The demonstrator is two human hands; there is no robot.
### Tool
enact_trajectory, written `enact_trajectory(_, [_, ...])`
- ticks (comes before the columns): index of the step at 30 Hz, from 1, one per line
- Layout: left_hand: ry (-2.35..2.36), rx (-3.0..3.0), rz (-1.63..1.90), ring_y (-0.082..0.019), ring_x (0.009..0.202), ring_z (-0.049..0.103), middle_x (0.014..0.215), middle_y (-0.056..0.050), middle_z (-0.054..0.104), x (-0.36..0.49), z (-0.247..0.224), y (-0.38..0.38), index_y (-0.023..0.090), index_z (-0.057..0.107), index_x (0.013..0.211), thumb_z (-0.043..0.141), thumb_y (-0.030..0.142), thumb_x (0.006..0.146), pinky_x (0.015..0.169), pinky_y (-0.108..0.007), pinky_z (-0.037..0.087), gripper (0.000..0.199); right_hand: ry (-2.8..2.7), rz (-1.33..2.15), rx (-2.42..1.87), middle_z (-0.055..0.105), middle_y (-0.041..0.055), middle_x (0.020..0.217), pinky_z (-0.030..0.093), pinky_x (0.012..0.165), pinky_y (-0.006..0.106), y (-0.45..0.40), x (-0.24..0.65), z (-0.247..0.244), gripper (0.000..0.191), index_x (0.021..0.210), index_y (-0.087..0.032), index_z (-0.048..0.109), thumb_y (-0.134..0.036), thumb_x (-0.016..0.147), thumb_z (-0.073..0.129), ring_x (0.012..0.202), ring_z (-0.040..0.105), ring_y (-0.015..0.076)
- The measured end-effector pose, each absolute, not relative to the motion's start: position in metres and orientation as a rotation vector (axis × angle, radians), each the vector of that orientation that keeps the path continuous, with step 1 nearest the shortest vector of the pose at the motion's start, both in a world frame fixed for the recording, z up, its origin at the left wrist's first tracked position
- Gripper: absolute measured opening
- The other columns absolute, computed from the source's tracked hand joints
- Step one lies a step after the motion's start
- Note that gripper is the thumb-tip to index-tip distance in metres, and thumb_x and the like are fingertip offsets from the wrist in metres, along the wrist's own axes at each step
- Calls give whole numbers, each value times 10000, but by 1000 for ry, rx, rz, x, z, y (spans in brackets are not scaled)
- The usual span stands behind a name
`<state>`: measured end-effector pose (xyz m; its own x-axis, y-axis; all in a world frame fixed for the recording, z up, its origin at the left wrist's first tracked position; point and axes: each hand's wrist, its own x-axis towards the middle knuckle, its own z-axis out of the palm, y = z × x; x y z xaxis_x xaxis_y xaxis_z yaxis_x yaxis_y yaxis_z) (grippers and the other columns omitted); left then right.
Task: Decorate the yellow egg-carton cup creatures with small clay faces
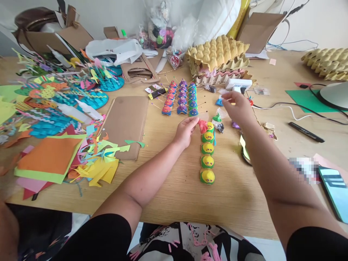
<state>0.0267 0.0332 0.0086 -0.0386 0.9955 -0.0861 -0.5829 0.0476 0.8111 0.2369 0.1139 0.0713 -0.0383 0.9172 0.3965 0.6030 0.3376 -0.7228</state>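
Note:
Between the thumb and fingers of my left hand (pixel 187 132) is a small clear bag of red clay (pixel 202 126). It hangs at the far end of a yellow and green egg-carton caterpillar (pixel 208 148), whose bumps have small painted faces. Raised farther right is my right hand (pixel 237 105), its fingers pinched together; what they hold, if anything, I cannot make out. Below its fingertips sits a blue clay bag (pixel 219 102). Small bags of green clay (pixel 217 117) and black clay (pixel 219 126) lie between my hands.
Red (pixel 170 98), purple (pixel 182 97) and blue-green caterpillars (pixel 193 99) stand behind, with thin feelers sticking out. Paper scraps (pixel 108 159), glue bottles (pixel 73 113) and cardboard (pixel 125 127) lie left. Egg trays (pixel 217 54) are stacked behind; a phone (pixel 334 192) lies right.

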Motion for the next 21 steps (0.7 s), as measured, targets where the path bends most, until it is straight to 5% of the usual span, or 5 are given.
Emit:
enact_trajectory(5, [843,660,1420,-33,509,291,606,63,560,25,9,34,170,739,823,957,468,680,494,-237,125,396,-1911,155,-1596,704,158,1247,493,1166,560,208,244,62,245,1139,-220,776,-351,983,639,1207,638,329])
enact_trajectory(12, [809,633,1418,-18,502,280,613,65,566,27,9,35,154,742,841,955,478,682,484,-233,120,419,-2089,24,-2003,641,356,1370,416,1094,756,258,237,43,453,1215,-12,740,-408,1006,671,1392,533,528])
enact_trajectory(21, [805,647,1404,-14,483,273,545,89,454,28,9,33,159,737,832,956,497,699,471,-219,128,424,-1986,-49,-2251,500,376,1604,339,1135,779,265,250,10,734,1456,-27,636,-587,982,617,1507,411,553])
